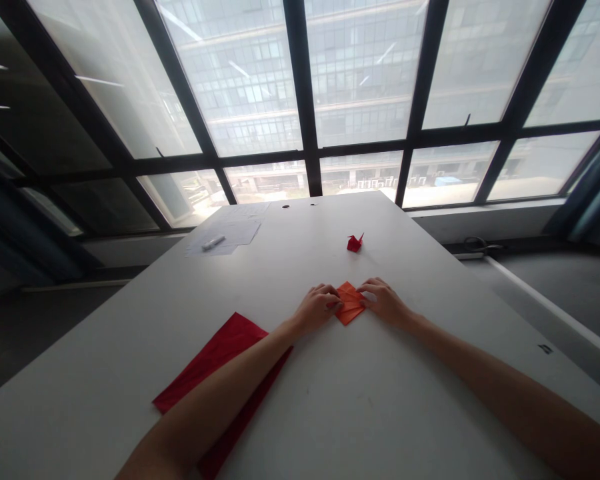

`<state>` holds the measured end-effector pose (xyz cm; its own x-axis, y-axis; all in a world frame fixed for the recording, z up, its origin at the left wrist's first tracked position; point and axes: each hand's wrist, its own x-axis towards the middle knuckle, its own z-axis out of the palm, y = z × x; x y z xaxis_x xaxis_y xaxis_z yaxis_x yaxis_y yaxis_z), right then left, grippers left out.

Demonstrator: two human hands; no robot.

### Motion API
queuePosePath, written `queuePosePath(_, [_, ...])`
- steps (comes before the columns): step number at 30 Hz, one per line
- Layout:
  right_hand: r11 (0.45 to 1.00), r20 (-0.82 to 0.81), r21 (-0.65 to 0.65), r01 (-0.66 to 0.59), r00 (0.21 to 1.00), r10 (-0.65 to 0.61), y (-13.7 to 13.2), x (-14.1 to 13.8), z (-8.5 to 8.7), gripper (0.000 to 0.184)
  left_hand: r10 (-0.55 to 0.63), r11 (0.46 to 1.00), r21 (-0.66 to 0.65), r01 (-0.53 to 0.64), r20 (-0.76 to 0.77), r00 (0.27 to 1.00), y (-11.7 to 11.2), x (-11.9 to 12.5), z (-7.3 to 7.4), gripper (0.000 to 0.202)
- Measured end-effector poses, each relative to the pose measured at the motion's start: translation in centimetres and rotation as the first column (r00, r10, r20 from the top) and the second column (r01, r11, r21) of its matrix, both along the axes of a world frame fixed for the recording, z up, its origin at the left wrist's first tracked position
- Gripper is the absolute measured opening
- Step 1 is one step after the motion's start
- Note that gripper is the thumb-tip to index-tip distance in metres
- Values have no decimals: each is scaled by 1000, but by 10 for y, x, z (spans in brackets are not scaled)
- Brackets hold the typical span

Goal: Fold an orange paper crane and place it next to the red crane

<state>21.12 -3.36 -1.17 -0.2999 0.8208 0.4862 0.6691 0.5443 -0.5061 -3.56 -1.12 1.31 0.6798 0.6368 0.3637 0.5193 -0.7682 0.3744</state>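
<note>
A small orange square of folded origami paper (349,308) lies on the white table, turned like a diamond, with crease lines across it. My left hand (320,307) grips its left corner, thumb and fingers bent together at the edge. On the opposite corner, my right hand (381,301) pinches the paper between thumb and fingertips. Beyond both hands stands a folded red origami crane (355,243). A large sheet of red paper (215,357) is spread under my left forearm, which hides part of it.
White printed sheets (245,232) lie at the far left of the table (300,260), with a white marker-like tube (213,243) on top. A dark cable hole (285,207) is near the far edge. Tall black-framed windows (307,100) rise behind the table.
</note>
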Motion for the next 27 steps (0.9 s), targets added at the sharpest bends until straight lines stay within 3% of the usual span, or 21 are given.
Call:
queuePosePath(5, [996,90,-27,86,992,-83,1,-1,-5,36,-8,1000,1,8,31,999,1,0,-2,16])
queuePosePath(8, [992,173,-43,116,979,-107,1,-1,-6,35,-4,1000,4,4,41,999,1,0,-3,15])
queuePosePath(27, [992,140,91,-83,988,69,-6,-4,6,32,-33,999,-32,32,-9,999,-2,0,3,19])
